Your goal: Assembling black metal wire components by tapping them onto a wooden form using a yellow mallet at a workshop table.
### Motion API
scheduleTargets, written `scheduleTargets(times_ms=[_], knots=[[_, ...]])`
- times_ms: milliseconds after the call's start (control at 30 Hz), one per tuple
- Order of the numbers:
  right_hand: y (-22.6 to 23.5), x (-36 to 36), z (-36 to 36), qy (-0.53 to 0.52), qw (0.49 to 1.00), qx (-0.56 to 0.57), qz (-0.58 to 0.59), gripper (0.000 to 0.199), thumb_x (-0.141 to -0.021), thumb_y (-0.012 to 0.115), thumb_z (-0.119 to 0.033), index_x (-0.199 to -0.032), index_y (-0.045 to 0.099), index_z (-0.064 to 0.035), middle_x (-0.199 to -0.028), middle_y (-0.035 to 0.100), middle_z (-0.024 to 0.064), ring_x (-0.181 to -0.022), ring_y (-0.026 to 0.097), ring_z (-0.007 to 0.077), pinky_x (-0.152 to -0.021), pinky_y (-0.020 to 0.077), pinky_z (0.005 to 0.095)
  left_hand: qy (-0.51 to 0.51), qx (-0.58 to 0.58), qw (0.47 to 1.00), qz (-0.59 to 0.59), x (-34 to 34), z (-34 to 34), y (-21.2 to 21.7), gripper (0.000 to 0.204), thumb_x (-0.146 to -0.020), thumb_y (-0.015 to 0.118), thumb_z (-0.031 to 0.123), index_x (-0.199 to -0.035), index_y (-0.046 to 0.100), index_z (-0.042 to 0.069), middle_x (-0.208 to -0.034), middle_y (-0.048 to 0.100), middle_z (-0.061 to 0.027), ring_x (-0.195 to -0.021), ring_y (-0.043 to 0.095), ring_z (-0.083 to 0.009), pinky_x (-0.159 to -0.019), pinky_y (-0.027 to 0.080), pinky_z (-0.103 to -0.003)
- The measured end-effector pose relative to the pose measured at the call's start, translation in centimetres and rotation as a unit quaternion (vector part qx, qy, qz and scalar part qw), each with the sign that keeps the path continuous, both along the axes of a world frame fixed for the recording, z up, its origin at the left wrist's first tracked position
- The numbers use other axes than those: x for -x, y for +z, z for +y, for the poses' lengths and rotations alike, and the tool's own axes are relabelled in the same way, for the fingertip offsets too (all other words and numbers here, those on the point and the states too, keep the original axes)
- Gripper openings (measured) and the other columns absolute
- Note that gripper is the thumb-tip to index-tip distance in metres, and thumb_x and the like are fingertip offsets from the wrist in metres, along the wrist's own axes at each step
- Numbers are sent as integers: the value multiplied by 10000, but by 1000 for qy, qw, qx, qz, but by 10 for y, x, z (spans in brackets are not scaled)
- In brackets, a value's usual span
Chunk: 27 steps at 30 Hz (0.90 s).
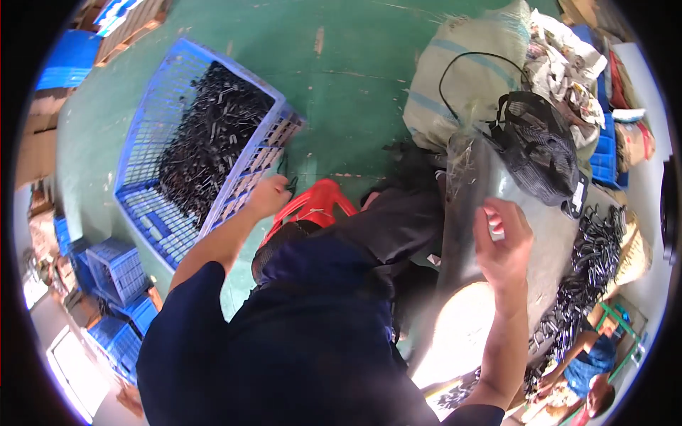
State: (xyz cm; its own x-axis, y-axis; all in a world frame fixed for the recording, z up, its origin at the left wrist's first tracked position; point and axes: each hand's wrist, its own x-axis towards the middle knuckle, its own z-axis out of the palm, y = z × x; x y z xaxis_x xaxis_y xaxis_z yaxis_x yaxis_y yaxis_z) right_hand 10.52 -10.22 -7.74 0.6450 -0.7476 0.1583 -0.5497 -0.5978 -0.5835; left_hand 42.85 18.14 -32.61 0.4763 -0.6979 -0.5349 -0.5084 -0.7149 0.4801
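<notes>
left hand pinching small dark clip beside blue plastic lattice crate | right hand loosely curled, contents unclear | advice: release clip well over crate rim

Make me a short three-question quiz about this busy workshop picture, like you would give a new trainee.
1. True or false: the blue crate on the green floor holds a heap of small dark parts.
2. Which hand is right beside the crate's near corner: a) left hand, b) right hand?
3. What colour is the plastic stool between the crate and the person's dark trouser leg?

Key: 1 true; 2 a; 3 red.
</notes>
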Motion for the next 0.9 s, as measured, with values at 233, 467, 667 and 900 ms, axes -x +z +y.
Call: scheduleTargets(times_ms=[233, 467, 667, 900], knots=[[-28, 2, -29, 4, 999, -38, -25, 104, -756, 703, -44, -818, 624, -69, -710, 602, 51, -596, 589, 194, -557, 489, 308, 80, -189, 979, -9, 28, 67, 14, 482, -725, 739, 288, -1114, 642, 20, -950, 673, -158, -906, 656, -287, -833, 519, -394], [-47, 2, -28, -11, 993, -66, -99, 102, -780, 700, 25, -838, 643, -35, -651, 545, 46, -510, 486, 136, -468, 388, 268, 86, -190, 977, -39, -2, 43, -27, 448, -722, 721, 262, -1092, 644, 23, -946, 684, -171, -906, 660, -315, -824, 520, -406], [-52, 13, -23, -110, 993, -30, 0, 89, -838, 667, 42, -866, 596, -5, -684, 469, -19, -559, 387, 47, -507, 265, 204, 86, -202, 975, -34, -25, 33, -178, 419, -732, 692, 241, -1084, 636, 22, -1070, 660, -229, -1046, 628, -371, -896, 505, -445], [-54, 18, -15, -103, 987, 95, 74, 59, -919, 615, -55, -900, 567, -25, -775, 510, 5, -646, 449, 98, -594, 348, 239, 161, -254, 953, 44, -29, 27, -280, 663, -720, 727, 275, -1310, 502, 72, -1231, 586, -220, -1127, 587, -356, -960, 485, -425]])
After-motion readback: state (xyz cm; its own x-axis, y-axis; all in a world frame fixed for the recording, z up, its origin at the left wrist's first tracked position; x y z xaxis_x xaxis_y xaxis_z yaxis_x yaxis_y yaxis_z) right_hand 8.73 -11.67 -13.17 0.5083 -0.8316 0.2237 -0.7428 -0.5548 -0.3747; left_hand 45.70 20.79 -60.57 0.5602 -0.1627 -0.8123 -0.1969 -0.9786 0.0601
